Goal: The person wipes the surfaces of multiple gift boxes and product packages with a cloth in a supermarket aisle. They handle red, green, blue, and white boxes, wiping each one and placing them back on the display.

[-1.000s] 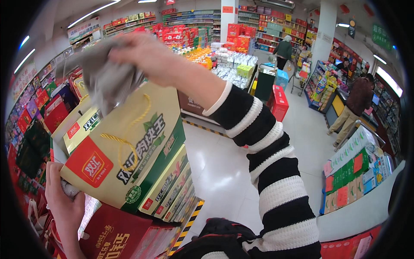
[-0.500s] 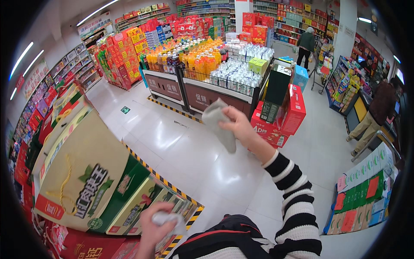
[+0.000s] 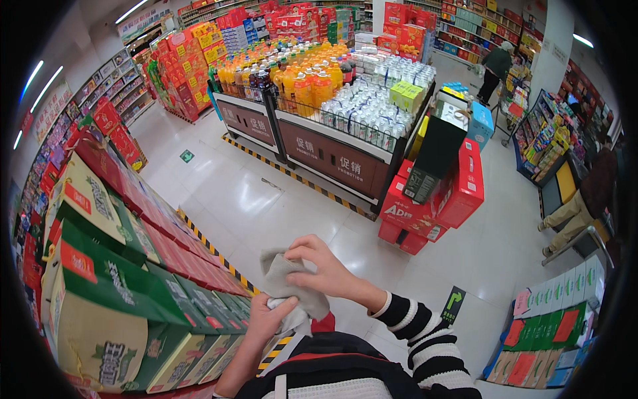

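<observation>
My two hands meet low in the middle of the view, in front of my body. Pinched in the fingers of my right hand (image 3: 320, 267) is a limp grey cloth (image 3: 279, 271), its upper end folded over and its lower part hanging down. My left hand (image 3: 264, 320) is closed on a whiter, crumpled cloth (image 3: 296, 322), thumb on top. The two cloths touch and overlap between the hands, so where one stops and the other starts is hard to see.
Green-and-cream gift boxes (image 3: 113, 286) are stacked close on my left, edged by yellow-black floor tape (image 3: 229, 269). Ahead stands a bottle display bin (image 3: 325, 156) with red cartons (image 3: 415, 209) at its corner. More boxes (image 3: 551, 326) lie at right. Two people stand further off at right.
My right hand has come down and left with the grey cloth. My left hand has moved up and right with the whiter cloth, so the hands are now together. The view has shifted.
</observation>
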